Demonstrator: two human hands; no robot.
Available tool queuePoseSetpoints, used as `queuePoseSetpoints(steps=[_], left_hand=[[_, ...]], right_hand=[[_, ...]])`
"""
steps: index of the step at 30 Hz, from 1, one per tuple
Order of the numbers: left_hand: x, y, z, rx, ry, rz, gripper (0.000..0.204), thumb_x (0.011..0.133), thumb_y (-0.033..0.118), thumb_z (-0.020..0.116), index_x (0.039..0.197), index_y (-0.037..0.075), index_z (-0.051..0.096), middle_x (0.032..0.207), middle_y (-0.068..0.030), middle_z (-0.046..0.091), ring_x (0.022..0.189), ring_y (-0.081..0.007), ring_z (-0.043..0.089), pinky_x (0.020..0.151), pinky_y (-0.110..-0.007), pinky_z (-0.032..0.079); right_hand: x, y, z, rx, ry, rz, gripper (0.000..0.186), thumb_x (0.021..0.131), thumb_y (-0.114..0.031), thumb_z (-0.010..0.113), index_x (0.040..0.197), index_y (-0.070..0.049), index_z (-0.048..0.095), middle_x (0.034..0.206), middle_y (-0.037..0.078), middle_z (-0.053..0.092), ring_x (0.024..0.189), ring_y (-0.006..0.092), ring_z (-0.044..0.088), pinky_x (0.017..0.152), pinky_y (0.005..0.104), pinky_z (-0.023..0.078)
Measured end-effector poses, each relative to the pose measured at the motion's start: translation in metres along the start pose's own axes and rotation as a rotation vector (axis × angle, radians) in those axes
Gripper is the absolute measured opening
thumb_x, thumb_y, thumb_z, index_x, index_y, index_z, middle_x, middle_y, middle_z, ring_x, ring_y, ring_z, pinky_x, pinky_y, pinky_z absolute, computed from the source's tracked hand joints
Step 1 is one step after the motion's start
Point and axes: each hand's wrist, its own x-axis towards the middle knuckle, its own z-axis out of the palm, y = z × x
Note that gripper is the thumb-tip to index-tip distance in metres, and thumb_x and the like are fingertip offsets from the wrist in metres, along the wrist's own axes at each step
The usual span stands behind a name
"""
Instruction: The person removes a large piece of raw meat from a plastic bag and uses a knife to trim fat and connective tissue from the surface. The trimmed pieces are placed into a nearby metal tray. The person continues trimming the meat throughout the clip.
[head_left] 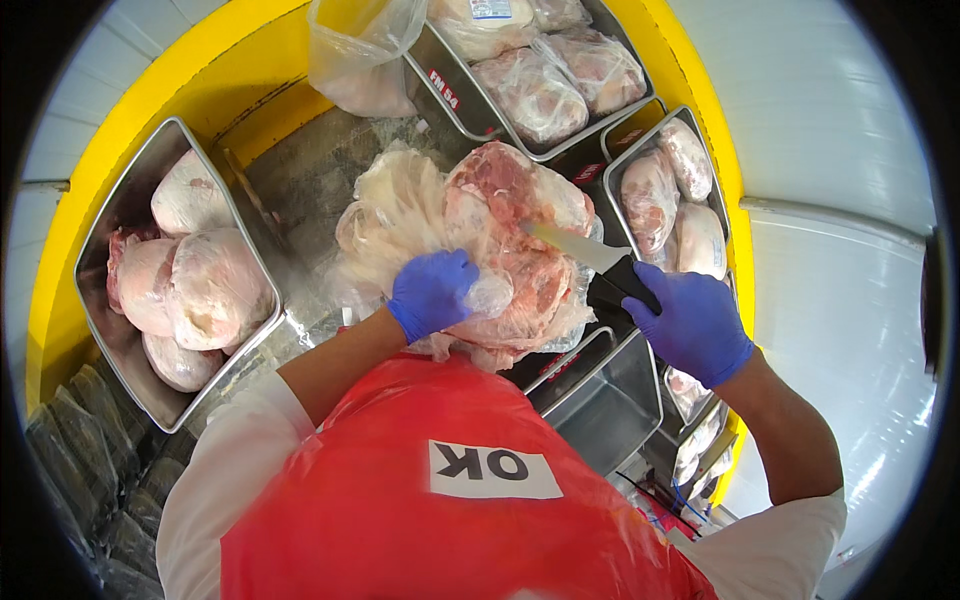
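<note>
In front of your red apron (430, 540), on the worktop (300, 190), lies a big lump of raw meat (515, 215). Its red top shows bare, and crumpled plastic (385, 215) is bunched at its left side, so the cover looks partly off. Some clear wrap sits by its right edge, so I'd guess that bit is left. Your left hand (432, 292) is on the meat and plastic, fingers curled; I cannot tell if they pinch anything. Your right hand (695, 325) is wrapped tight around the black handle of the knife (590, 250), whose tip is at the meat. I can't tell how deep it goes. Farther out, the left tub (125, 210) has big pale lumps, maybe done ones. The top tub (600, 126) holds wrapped lumps, which look not done yet.
</note>
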Motion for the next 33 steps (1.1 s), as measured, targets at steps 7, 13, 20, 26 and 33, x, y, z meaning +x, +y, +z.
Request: queuePoseSetpoints(steps=[7,13,20,26,33], left_hand=[[-0.003,-0.014,0.005,-0.05,0.039,0.063,0.033,0.066,0.032,0.085,0.088,0.016,0.066,0.089,-0.0055,0.059,0.08,-0.0295,0.066,0.065,-0.046,0.051],[-0.006,-0.01,-0.002,-0.046,0.002,0.07,0.029,0.066,0.026,0.082,0.087,0.016,0.064,0.09,-0.0061,0.06,0.084,-0.0297,0.065,0.067,-0.046,0.052],[-0.003,-0.013,-0.008,-0.008,-0.017,0.13,0.033,0.064,0.028,0.085,0.087,0.016,0.064,0.092,-0.0063,0.06,0.084,-0.0312,0.065,0.066,-0.045,0.051],[0.006,0.009,-0.019,-0.167,0.092,-0.128,0.058,0.065,0.026,0.09,0.115,0.012,0.064,0.108,-0.0104,0.065,0.094,-0.0352,0.069,0.079,-0.044,0.056],[0.054,0.052,-0.023,0.076,-0.146,-0.291,0.068,0.077,0.038,0.086,0.131,0.009,0.056,0.115,-0.0156,0.071,0.098,-0.0388,0.072,0.086,-0.047,0.057]], right_hand=[[-0.023,0.071,0.12,0.2,0.172,0.006,0.056,0.093,-0.035,0.077,0.14,-0.008,0.062,0.09,0.018,0.074,0.074,0.0388,0.072,0.065,0.0476,0.058],[-0.001,0.113,0.242,0.528,0.306,-0.043,0.056,0.09,-0.026,0.083,0.139,-0.006,0.063,0.106,0.021,0.076,0.091,0.0369,0.077,0.074,0.041,0.063],[0.001,0.085,0.304,0.614,0.47,0.037,0.058,0.088,-0.026,0.085,0.138,-0.005,0.064,0.108,0.021,0.076,0.09,0.0366,0.077,0.075,0.0405,0.062],[-0.055,0.057,0.25,0.557,0.474,0.251,0.055,0.087,-0.033,0.085,0.135,-0.011,0.069,0.103,0.02,0.077,0.089,0.0354,0.077,0.075,0.0396,0.061],[-0.154,-0.008,0.278,0.802,0.597,0.594,0.051,0.087,-0.024,0.085,0.131,-0.004,0.07,0.099,0.021,0.078,0.088,0.0294,0.079,0.077,0.038,0.061]])
